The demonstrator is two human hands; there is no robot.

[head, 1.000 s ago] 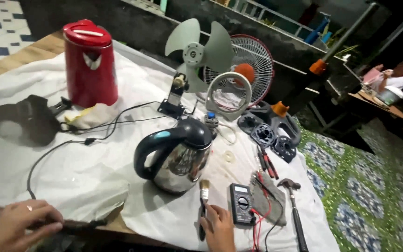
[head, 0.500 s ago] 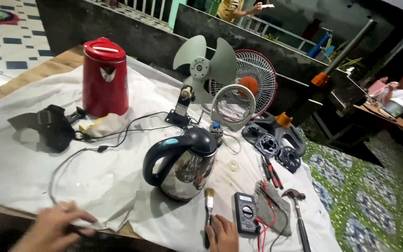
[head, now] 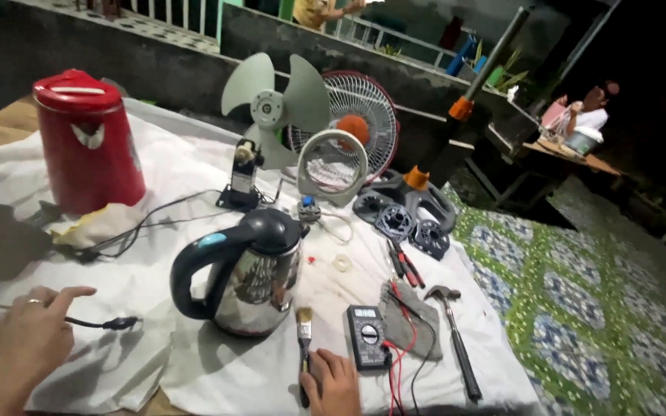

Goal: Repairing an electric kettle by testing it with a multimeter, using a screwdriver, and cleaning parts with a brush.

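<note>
**Hands set at either side of the steel kettle**

Left hand (head: 28, 339) is seen low at the near left edge of the tabletop (head: 194, 162), resting on the white cloth (head: 156, 154), its forefinger stretched out and the other fingers curled loosely, clamped on nothing. Just beyond that fingertip, to its right, the black plug (head: 121, 323) is laid flat, with its long axis running left to right and its cord led back under the hand. The left hand is plainly the nearer one to it. Further right, the steel kettle (head: 244, 277) is stood upright with its black handle turned toward the left hand. Behind it, the red kettle (head: 90, 142) and the bare fan blade (head: 275, 96) are seen. Right of the steel kettle, the right hand (head: 333, 381) is closed around the handle of the small paintbrush (head: 303, 347), whose long axis is pointed away from the person, bristles toward the kettle's base. The multimeter (head: 365, 347) lies just beside that hand, and the hammer (head: 456, 339) further right.

Against half a second ago, the left hand is found shifted toward the plug, and the view is drawn closer.
</note>
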